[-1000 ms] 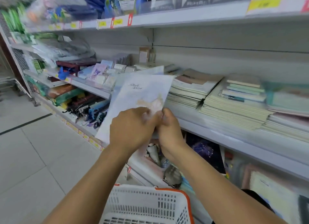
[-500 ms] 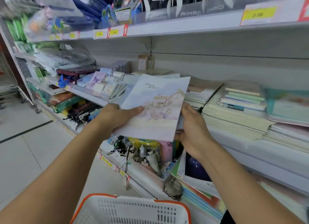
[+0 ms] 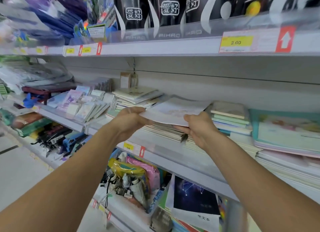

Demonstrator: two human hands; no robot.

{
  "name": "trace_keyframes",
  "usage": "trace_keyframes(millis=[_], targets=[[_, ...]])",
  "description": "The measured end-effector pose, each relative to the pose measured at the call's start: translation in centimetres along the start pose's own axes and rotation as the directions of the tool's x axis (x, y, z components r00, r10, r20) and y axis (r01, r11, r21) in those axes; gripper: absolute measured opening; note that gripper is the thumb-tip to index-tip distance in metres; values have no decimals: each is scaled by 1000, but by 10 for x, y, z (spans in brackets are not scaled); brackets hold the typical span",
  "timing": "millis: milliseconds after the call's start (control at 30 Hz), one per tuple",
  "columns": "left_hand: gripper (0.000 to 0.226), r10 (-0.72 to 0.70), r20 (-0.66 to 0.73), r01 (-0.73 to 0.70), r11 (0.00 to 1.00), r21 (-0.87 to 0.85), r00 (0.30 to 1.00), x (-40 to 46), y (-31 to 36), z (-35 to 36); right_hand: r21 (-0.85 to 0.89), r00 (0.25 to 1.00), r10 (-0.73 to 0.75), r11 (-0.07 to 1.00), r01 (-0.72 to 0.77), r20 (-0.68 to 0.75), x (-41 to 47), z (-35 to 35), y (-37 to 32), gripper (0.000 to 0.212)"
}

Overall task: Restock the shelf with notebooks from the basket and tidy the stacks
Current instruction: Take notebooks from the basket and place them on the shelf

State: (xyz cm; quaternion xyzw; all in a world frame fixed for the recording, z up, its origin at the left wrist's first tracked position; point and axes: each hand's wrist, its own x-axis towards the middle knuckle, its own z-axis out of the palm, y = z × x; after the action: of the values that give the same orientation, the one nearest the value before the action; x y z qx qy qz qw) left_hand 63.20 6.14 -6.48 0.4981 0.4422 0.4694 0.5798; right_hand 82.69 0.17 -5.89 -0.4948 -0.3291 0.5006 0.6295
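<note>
A thin pale notebook (image 3: 174, 112) with a faint drawing on its cover lies nearly flat just above a stack of notebooks (image 3: 164, 130) on the middle shelf (image 3: 173, 153). My left hand (image 3: 129, 120) grips its left edge. My right hand (image 3: 199, 127) holds its near right corner, thumb on top and fingers under it. More notebook stacks sit to the left (image 3: 136, 96) and to the right (image 3: 228, 117). The basket is out of view.
An upper shelf (image 3: 155, 46) with black packages and price tags overhangs the notebooks. A large teal-covered stack (image 3: 284, 131) fills the right. Small notepads (image 3: 83, 103) lie at the left. The lower shelf holds pouches (image 3: 135, 178) and a dark starry notebook (image 3: 194, 197).
Both hands have carried the notebook from upright in front of me up and forward, laying it flat over the shelf stack. The view has risen and the basket has dropped out of sight.
</note>
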Motion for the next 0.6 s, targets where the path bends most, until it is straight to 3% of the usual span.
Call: trace_keyframes(millis=[100,167,333,400,433,500,567,600], targets=[[52,140,-132,-123,983,133,981,16,-15,9,-134,999,7,991,0,48,18,-10,-1,11],[48,206,-198,-168,967,191,958,27,-19,11,-327,996,-4,944,33,91,26,-16,-3,29],[48,334,-238,-231,898,375,912,48,-28,11,-748,998,-42,661,60,43,38,-12,-12,36],[48,406,-220,-278,850,447,887,45,-31,8,-851,988,-157,516,95,16,39,-15,-7,30],[44,455,-217,-305,815,492,864,39,-34,4,-898,963,-270,417,138,23,35,-16,0,31],[32,564,-233,-356,738,574,792,17,-48,-10,-927,842,-531,263,269,95,11,-14,24,36],[20,626,-282,-386,713,586,727,-14,-74,-31,-845,702,-691,262,466,173,-26,-3,59,33],[15,625,-310,-372,718,588,716,-29,-95,-44,-806,692,-695,289,516,194,-40,4,80,28]])
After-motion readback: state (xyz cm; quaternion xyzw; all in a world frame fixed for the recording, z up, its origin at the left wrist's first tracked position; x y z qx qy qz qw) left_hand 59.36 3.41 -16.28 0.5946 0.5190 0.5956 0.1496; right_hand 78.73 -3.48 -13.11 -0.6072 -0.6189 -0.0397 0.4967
